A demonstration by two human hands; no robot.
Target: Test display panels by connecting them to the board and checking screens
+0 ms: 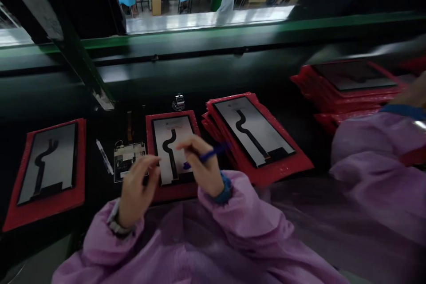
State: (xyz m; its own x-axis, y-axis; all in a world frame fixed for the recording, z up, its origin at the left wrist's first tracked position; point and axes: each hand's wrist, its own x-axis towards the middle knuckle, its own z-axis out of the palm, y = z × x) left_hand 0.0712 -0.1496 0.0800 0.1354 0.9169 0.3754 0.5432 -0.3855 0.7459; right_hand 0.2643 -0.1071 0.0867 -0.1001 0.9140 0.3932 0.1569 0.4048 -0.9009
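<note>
My right hand (pixel 203 164) is shut on a blue pen (pixel 208 156), whose tip sits just over a display panel (pixel 173 142) lying on a red foam pad (pixel 173 191). The panel shows a dark, curving flex cable on its pale face. My left hand (pixel 138 195) hangs empty beside that pad, fingers apart and partly blurred. To its left lies a small printed card or board (pixel 128 159). A stack of similar panels on red pads (pixel 253 131) stands right of my right hand, and a single panel (pixel 49 164) on a red pad lies at the far left.
A white pen-like tool (pixel 104 156) and a small metal fixture (pixel 178 102) lie on the black bench. A co-worker's lilac sleeve (pixel 376 142) reaches in at right, near another red stack (pixel 349 82). A green-edged rail (pixel 213 35) runs behind, with people in blue coats beyond.
</note>
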